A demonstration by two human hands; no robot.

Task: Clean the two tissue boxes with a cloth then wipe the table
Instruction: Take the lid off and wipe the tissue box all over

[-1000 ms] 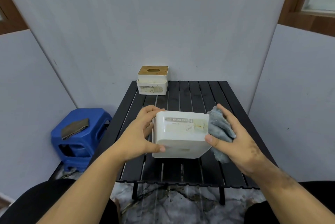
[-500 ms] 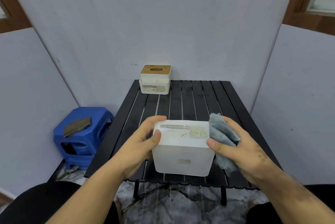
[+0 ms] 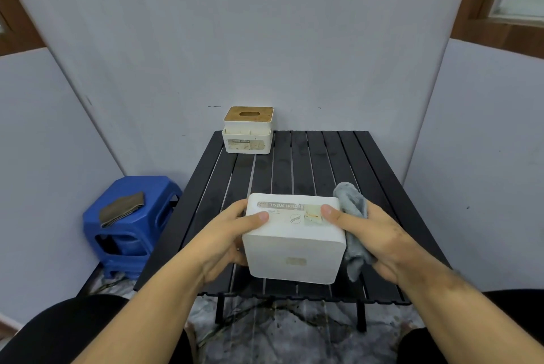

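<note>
Here, near the front edge of the black slatted counter: a white tissue box tipped on its side, label reading "TISSUE HOLDER" turned upward. Gripped on its left end by the left hand, thumb curled over the labelled face, fingers hidden behind. Pressed against its right end by the right hand, thumb laid over the label, a grey cloth bunched between palm and box. Whether resting on the slats or lifted just clear, impossible to tell. At the back left corner of the counter, upright: a second tissue box with a wooden slotted lid. Beside the counter's left edge, on the floor: a blue stool carrying a folded brown cloth.
</note>
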